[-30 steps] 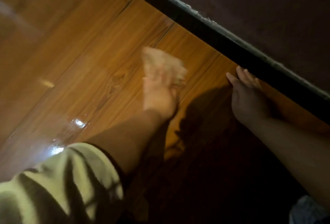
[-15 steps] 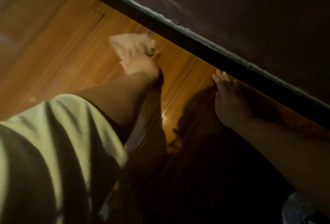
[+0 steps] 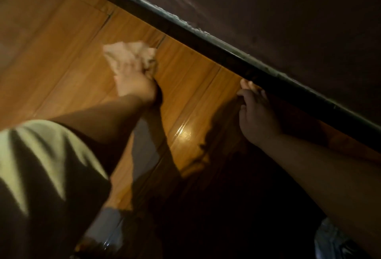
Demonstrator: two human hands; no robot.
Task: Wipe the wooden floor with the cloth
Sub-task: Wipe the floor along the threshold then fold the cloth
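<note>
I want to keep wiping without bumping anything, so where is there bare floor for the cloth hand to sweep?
Bare wooden floor lies open to the left of the cloth under the left hand. A narrower bare strip sits between that hand and the right hand. It is tight along the dark baseboard, where the right hand is planted.

Lighting: dim, warm amber. Brightest zone: upper-left wooden floor. Glare: one small specular spot at centre, on a plank seam. Shadows: heavy black mass across lower centre and right. Blur: motion smear on cloth and left hand; overall focus soft. Wall, upper right: dark, nearly featureless.
</note>
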